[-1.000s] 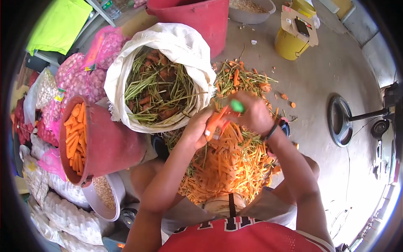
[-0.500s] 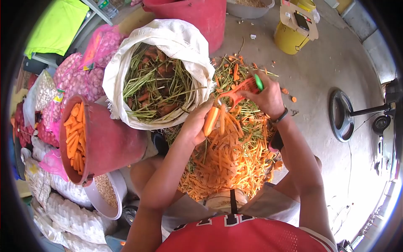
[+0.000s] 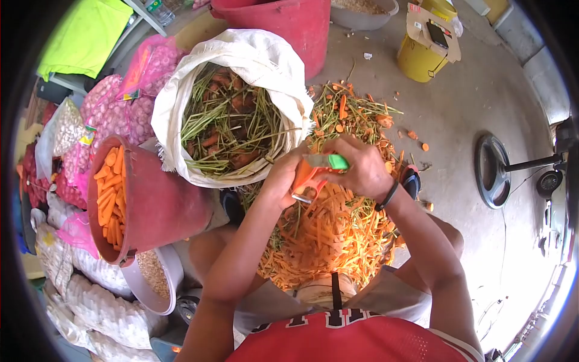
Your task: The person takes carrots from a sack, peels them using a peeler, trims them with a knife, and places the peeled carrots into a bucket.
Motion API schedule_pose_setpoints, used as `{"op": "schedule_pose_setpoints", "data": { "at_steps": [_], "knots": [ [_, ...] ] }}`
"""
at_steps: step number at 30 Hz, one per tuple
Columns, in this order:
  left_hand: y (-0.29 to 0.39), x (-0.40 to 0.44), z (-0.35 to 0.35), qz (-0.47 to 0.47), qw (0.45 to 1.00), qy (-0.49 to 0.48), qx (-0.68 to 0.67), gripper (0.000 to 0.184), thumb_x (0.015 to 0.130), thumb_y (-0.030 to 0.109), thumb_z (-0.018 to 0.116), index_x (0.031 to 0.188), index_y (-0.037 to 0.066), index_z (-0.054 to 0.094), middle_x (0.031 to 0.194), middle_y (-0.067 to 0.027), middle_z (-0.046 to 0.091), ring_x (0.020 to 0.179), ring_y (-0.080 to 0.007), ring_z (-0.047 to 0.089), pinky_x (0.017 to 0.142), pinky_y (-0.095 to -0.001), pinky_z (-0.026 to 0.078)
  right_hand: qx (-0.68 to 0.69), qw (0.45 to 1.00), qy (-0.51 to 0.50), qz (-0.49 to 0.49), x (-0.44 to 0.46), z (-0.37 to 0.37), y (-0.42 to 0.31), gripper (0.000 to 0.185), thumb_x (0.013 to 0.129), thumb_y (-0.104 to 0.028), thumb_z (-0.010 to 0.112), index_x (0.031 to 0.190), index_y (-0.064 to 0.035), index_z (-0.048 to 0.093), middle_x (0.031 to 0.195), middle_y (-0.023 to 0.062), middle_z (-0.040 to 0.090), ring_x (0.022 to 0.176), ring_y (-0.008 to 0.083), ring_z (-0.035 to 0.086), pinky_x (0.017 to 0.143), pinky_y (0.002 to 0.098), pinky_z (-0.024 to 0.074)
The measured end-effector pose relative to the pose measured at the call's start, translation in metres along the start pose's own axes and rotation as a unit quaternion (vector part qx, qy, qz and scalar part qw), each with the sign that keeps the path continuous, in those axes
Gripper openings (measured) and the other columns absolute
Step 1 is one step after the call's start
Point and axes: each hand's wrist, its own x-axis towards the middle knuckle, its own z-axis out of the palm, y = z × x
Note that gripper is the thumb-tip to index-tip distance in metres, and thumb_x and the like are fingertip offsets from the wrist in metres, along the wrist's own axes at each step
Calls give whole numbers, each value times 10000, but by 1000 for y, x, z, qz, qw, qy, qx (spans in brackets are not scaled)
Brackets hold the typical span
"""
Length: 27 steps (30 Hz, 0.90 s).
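Note:
My left hand [image 3: 283, 181] is closed round a carrot, which is mostly hidden behind the peeler and fingers. In my right hand [image 3: 362, 169] is an orange peeler [image 3: 309, 186] with a green part; its blade end lies over the carrot at my left fingers. Below both hands spreads a heap of orange carrot peelings [image 3: 329, 241]. Just beyond my left hand stands a white sack [image 3: 169, 120] with unpeeled carrots and green stalks [image 3: 211, 123] inside.
On the left, a tilted red bucket [image 3: 163, 205] holds peeled carrots [image 3: 108, 199], beside pink net bags [image 3: 111, 111] and a pale basin [image 3: 172, 271]. Farther off are another red tub [image 3: 301, 36] and a yellow bucket [image 3: 419, 60]. A black wheel [image 3: 491, 171] is at right.
My right hand first swung out away from me with the peeler, then came back in to the carrot at my left hand. The left hand has shifted only slightly.

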Motion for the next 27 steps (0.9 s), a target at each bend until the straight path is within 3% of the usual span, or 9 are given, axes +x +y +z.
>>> {"op": "schedule_pose_setpoints", "data": {
  "at_steps": [3,7,9,11,14,17,19,24,27],
  "knots": [
    [-8,3,-17,9,998,-61,10,311,1032,352,498,1108,62,582,889,-52,627,714,-132,608,620,-260,523,-45,993,36,101,7,-20,18,494,662,-273,901,1035,-69,649,859,113,685,734,263,691,663,360,567],
    [-3,5,-19,-5,999,-29,-22,311,1043,355,473,1102,70,584,894,-58,633,725,-136,612,619,-268,522,-15,989,36,145,8,-25,16,501,662,-266,905,1031,-55,640,865,113,684,740,267,693,667,350,567],
    [-5,12,-26,-3,998,-56,-7,328,1043,381,469,1084,77,585,863,-57,635,691,-143,615,609,-270,520,-2,1000,-5,5,3,-4,-2,504,656,-261,905,1027,-57,633,890,114,686,757,274,697,687,362,573],
    [-4,5,-14,12,999,-31,40,333,1042,389,468,1073,79,584,836,-54,634,665,-147,614,602,-267,518,-15,1000,-13,14,2,-2,1,493,657,-260,903,1016,-54,635,887,121,685,763,274,697,689,366,571],
    [-8,5,-19,-12,999,-30,15,341,1039,393,474,1074,74,588,878,-55,638,680,-142,616,599,-265,515,-72,987,64,125,12,-26,29,474,671,-250,897,1022,-51,648,885,122,690,753,281,695,674,368,564],
    [3,-2,-8,-8,1000,-18,-2,348,1035,390,488,1104,64,587,930,-59,642,700,-130,610,603,-273,519,-13,992,32,124,7,-21,21,495,661,-247,902,1035,-51,643,900,125,691,766,286,696,679,367,566],
    [6,-5,1,-3,1000,20,-1,350,1032,391,495,1111,62,586,926,-63,643,691,-127,603,603,-277,520,-20,1000,-2,-14,2,1,3,498,654,-250,901,1039,-78,635,910,112,688,762,288,693,680,363,576],
    [-1,-3,-10,-17,999,-21,24,333,1031,382,500,1102,70,592,895,-56,642,680,-124,599,593,-280,519,-97,986,63,118,15,-30,31,492,658,-259,899,1043,-83,648,881,117,677,743,251,695,661,365,571],
    [3,1,-8,1,999,-24,-25,344,1038,391,482,1099,73,597,860,-56,646,645,-129,601,579,-282,520,-22,995,33,95,8,-21,18,484,658,-249,900,1037,-85,648,876,111,674,743,254,695,662,371,568]
  ]
}}
